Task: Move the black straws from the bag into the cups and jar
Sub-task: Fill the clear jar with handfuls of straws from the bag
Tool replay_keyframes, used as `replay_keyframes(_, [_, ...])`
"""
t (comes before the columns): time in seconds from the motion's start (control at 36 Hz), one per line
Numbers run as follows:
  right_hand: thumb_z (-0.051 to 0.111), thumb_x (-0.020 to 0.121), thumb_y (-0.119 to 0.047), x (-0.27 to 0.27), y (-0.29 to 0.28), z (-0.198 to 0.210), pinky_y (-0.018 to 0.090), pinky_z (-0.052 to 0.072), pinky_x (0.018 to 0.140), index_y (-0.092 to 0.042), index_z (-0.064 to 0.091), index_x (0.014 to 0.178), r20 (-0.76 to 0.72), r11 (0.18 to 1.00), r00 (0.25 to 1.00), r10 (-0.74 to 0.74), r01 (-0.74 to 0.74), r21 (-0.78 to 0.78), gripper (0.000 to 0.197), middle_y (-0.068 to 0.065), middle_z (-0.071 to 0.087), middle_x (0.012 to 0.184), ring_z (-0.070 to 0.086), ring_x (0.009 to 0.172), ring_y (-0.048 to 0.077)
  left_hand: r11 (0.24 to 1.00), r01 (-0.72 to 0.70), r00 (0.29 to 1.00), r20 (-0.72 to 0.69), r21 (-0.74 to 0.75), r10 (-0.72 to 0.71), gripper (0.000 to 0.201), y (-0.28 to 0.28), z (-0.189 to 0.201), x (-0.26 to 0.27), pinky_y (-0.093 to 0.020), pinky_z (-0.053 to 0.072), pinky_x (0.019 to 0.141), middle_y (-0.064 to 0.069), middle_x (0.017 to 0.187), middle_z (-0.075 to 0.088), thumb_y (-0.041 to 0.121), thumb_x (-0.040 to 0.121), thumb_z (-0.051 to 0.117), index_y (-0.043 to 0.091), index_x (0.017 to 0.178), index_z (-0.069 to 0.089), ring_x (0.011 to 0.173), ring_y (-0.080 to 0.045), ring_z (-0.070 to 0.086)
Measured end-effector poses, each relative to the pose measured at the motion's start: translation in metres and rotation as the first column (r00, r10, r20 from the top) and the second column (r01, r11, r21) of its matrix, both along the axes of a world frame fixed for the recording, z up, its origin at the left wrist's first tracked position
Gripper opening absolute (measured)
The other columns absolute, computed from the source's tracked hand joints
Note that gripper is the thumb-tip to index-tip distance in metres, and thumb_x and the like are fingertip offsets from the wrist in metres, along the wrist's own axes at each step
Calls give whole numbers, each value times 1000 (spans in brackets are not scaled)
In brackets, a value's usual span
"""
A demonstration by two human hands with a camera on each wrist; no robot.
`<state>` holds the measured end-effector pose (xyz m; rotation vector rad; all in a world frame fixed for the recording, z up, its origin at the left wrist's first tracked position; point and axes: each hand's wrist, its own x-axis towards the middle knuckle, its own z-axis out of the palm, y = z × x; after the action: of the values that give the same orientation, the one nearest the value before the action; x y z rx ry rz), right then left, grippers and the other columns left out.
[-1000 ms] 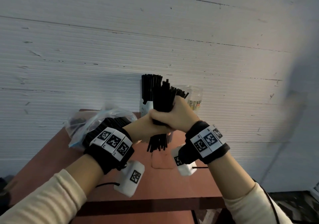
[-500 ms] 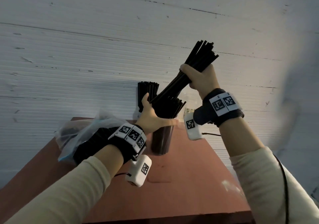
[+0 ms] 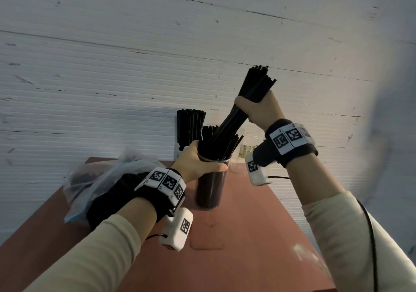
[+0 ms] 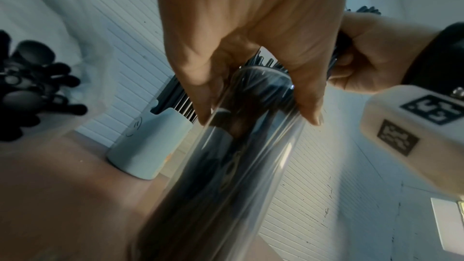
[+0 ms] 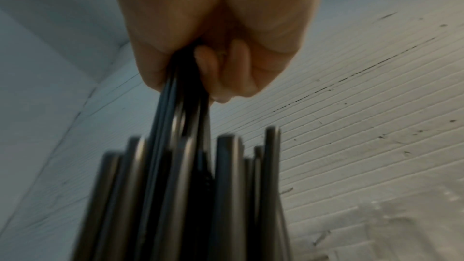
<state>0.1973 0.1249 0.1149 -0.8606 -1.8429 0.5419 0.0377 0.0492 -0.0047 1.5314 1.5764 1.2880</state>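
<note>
A tall clear cup [image 3: 210, 188] [image 4: 236, 156] full of black straws stands on the red-brown table [image 3: 247, 235]. My left hand [image 3: 198, 163] [image 4: 253, 94] grips its rim. My right hand [image 3: 258, 109] [image 5: 216, 62] grips a bundle of black straws [image 3: 252, 89] [image 5: 180, 176], held slanted above the cup with its lower ends among the cup's straws. Behind stands a pale cup [image 3: 180, 152] [image 4: 148, 146] packed with straws. A clear jar [image 3: 244, 151] shows partly behind my right wrist. The plastic bag [image 3: 94, 179] with more straws lies at the left.
A white ribbed wall [image 3: 112, 77] rises right behind the table. The table's near part and right side are bare. Wrist camera boxes hang below both wrists, and a cable trails from my right sleeve.
Both hands held one bundle together a second ago. Since then my right hand lifted a bundle up and right, and my left hand moved to grip the clear cup's rim.
</note>
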Motion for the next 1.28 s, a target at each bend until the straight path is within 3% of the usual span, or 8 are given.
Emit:
replay_keyframes(0.17, [66, 78, -24, -22, -6, -18, 26, 40, 52, -15, 43, 57, 223, 999, 974, 48, -48, -4, 33, -4, 46, 55, 46, 51, 10, 1000, -18, 1000, -10, 10, 18, 78, -2, 0, 1, -15, 41, 78, 12, 110, 58, 33, 67, 87, 20, 131, 44, 101, -5, 56])
replay_keyframes(0.31, [64, 83, -52, -26, -19, -43, 36, 39, 90, -25, 54, 80, 421, 998, 906, -40, 17, 59, 29, 0, 57, 95, 45, 100, 19, 1000, -14, 1000, 12, 10, 13, 74, -3, 1, 3, -17, 42, 81, 14, 108, 59, 29, 67, 87, 20, 128, 46, 103, -6, 58])
replay_keyframes(0.53, [70, 84, -40, -12, -34, -48, 24, 37, 102, -21, 15, 149, -34, 976, 996, 77, -68, 209, 87, -3, 25, 152, 38, 133, 13, 1000, 6, 1000, 10, 19, -6, 81, -5, -1, 1, -23, 40, 93, 10, 120, 58, 34, 67, 87, 20, 134, 44, 112, -9, 55])
replay_keyframes(0.64, [53, 98, -28, -15, -35, -55, 24, 36, 108, -17, 27, 149, 116, 923, 988, 98, -134, 361, 59, -2, 34, 151, 40, 134, 9, 1000, -6, 1000, 10, 20, 6, 80, -5, -2, 2, -22, 41, 92, 9, 120, 61, 37, 66, 88, 20, 133, 48, 113, -9, 56])
replay_keyframes(0.78, [40, 102, -27, -16, -36, -68, 27, 46, 86, -10, 66, 110, 288, 938, 958, -14, -88, 337, 31, 3, 66, 106, 60, 97, 15, 1000, -7, 1000, 18, 30, 6, 75, -4, -3, 3, -10, 40, 75, 10, 115, 61, 34, 67, 88, 19, 129, 49, 104, -3, 56])
replay_keyframes(0.94, [43, 101, -32, -16, -36, -59, 27, 26, 114, -24, 31, 149, 307, 898, 951, 42, -171, 406, 50, -6, 27, 155, 26, 142, 9, 1000, -5, 999, 41, 27, 4, 73, -5, -5, 6, -7, 37, 74, 9, 119, 60, 34, 71, 85, 19, 132, 46, 106, -5, 55])
replay_keyframes(1.08, [36, 102, -38, -21, -37, -58, 31, 28, 116, -25, 45, 142, 595, 926, 804, 4, -227, 301, 43, -6, 44, 147, 35, 138, 10, 1000, -6, 997, 77, 15, 4, 74, -6, -4, 7, -8, 39, 68, 12, 115, 60, 31, 71, 85, 18, 131, 44, 100, 4, 56])
replay_keyframes(1.28, [37, 101, -44, -20, -35, -61, 25, 23, 110, -22, 33, 149, 439, 962, 899, -3, -117, 246, 53, -6, 25, 158, 28, 141, 11, 1000, -20, 995, 95, 21, 18, 77, -12, -5, 12, -15, 40, 85, 7, 122, 59, 32, 74, 83, 15, 137, 41, 112, -8, 56])
